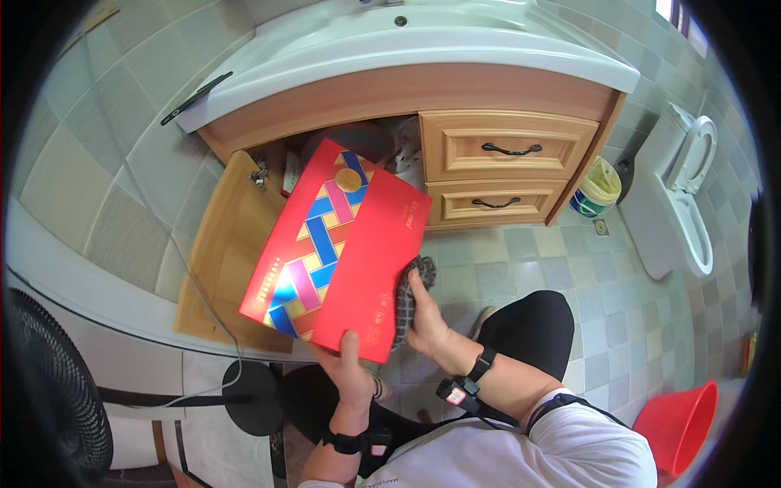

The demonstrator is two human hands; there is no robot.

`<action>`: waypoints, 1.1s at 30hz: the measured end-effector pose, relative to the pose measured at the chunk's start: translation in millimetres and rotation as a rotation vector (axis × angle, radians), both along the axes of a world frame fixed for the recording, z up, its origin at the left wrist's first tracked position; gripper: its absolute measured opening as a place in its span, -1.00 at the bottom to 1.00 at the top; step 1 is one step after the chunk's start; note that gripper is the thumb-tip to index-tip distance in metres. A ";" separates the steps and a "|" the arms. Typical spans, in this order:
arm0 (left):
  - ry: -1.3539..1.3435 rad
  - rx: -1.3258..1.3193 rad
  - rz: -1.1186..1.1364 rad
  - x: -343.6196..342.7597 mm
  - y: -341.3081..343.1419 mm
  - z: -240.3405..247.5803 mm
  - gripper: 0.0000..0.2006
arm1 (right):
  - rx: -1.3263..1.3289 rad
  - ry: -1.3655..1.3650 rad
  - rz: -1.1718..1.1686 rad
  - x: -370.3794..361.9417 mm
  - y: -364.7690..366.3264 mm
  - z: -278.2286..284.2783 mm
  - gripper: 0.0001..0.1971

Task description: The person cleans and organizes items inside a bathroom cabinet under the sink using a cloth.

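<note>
A large flat red box (376, 244) with a band of blue, pink and gold pattern and a round gold seal is tilted in front of the vanity. My left hand (351, 371) grips its near lower corner, thumb on top and the other fingers hidden beneath. At the box's right edge my right hand (425, 317) is closed round a dark grey checked cloth (404, 302), which presses against that edge. Behind the box's far end, the cupboard under the basin stands open, its wooden door (226, 244) swung out to the left.
Inside the cupboard are a dim rounded item (358, 140) and some white bags. Two wooden drawers (508, 150) are closed to the right. A toilet (675, 195), a small bin (598, 189) and a red bucket (677, 423) stand rightward. A black fan (61, 382) with a grey cable is at left.
</note>
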State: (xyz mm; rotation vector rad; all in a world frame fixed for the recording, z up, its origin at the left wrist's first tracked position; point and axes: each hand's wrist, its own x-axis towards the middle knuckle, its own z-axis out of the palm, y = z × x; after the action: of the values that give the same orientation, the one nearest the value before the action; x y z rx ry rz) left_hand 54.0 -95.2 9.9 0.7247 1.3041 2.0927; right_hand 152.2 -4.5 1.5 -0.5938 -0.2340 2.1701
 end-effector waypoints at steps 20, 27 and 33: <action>0.005 -0.346 -0.561 -84.4 -5.3 18.8 -0.40 | 0.418 -0.466 0.138 84.0 51.5 14.3 -0.61; -0.085 -0.288 -0.291 -41.3 5.0 -9.6 -0.49 | 1.287 -1.396 -0.181 61.9 36.4 -2.9 -0.54; -0.130 -0.263 -0.219 -36.3 17.1 -17.4 -0.49 | 1.967 -1.255 0.160 40.8 -25.3 4.4 -0.46</action>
State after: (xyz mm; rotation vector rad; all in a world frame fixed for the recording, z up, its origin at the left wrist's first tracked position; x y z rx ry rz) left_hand 17.7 -78.1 -7.5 0.5787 1.3305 1.7256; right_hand 193.0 -29.8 5.9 -0.5071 -2.5438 0.4799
